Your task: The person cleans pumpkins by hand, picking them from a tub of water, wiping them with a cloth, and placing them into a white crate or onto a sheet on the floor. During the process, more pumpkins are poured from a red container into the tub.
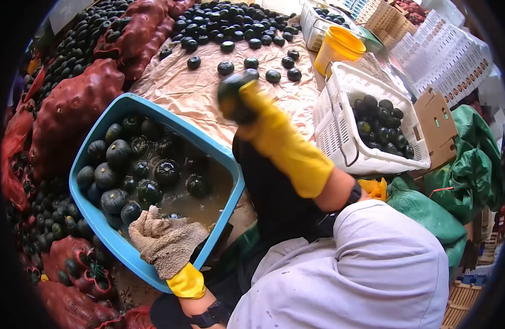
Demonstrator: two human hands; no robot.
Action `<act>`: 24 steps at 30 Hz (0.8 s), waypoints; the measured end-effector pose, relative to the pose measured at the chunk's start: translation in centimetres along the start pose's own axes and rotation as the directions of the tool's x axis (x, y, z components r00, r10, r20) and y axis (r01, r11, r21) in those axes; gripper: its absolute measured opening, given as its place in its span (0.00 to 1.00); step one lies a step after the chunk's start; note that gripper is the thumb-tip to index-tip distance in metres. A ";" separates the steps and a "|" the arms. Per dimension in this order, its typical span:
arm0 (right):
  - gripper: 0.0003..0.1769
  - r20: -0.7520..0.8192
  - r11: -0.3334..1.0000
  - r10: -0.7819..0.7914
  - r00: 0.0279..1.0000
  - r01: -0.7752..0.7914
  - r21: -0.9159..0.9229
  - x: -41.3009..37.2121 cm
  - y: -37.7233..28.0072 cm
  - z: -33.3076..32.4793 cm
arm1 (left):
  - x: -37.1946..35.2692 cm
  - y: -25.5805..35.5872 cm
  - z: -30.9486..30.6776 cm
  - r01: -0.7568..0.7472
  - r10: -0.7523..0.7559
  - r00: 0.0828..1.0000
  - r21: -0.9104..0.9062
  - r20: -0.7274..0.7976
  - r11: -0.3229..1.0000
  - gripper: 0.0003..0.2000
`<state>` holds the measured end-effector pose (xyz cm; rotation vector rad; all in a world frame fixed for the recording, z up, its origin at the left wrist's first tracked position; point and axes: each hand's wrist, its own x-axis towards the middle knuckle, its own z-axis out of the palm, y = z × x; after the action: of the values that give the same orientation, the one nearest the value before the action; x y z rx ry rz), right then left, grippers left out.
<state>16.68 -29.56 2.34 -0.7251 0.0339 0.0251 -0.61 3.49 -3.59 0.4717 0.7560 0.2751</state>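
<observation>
While right fingers [251, 91] hold squash [230, 103], red sacks [77, 104] beyond tub [237, 183], crate [384, 160] rightward

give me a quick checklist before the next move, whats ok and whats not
1. Right hand has the squash in its grip: ok, held above the sheet.
2. Held squash is clean: cannot tell, it is too blurred.
3. Towel is at the left hand: ok, it covers most of the hand.
4. Left hand's grip is secure: cannot tell, the towel hides the fingers.
5. Water in the tub is clear: not ok, it looks murky and brown.
6. All sheet squashes are spaced apart: not ok, those at the back crowd together.
</observation>
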 end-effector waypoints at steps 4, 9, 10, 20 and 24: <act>0.19 -0.290 0.799 -0.354 0.889 0.449 0.401 4.9 -14.5 -8.6 | -0.3 -1.2 -0.7 -0.346 0.339 0.938 0.160 0.069 0.925 0.15; 0.24 0.439 0.946 0.196 0.877 -0.051 -0.320 -1.8 -2.3 4.8 | 1.1 -2.1 -2.1 -0.442 0.356 0.897 0.536 0.262 0.719 0.21; 0.25 0.482 0.790 0.421 0.768 -0.049 -0.612 -3.3 1.1 7.4 | 2.4 -2.4 -3.2 -0.459 0.337 0.888 0.576 0.312 0.677 0.23; 0.17 0.102 -0.368 0.757 0.645 0.551 -0.749 -1.2 27.0 -2.9 | 2.0 -2.2 -2.1 -0.388 0.287 0.921 0.578 0.262 0.717 0.13; 0.33 -0.077 -0.087 0.793 0.605 -0.014 -0.996 -1.8 21.3 1.4 | 2.4 -2.7 -2.8 -0.504 0.402 0.861 0.620 0.311 0.601 0.12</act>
<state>14.22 -12.74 -10.66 -2.1432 -0.4093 1.1310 -0.70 3.04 -8.11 1.4076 0.5641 0.4340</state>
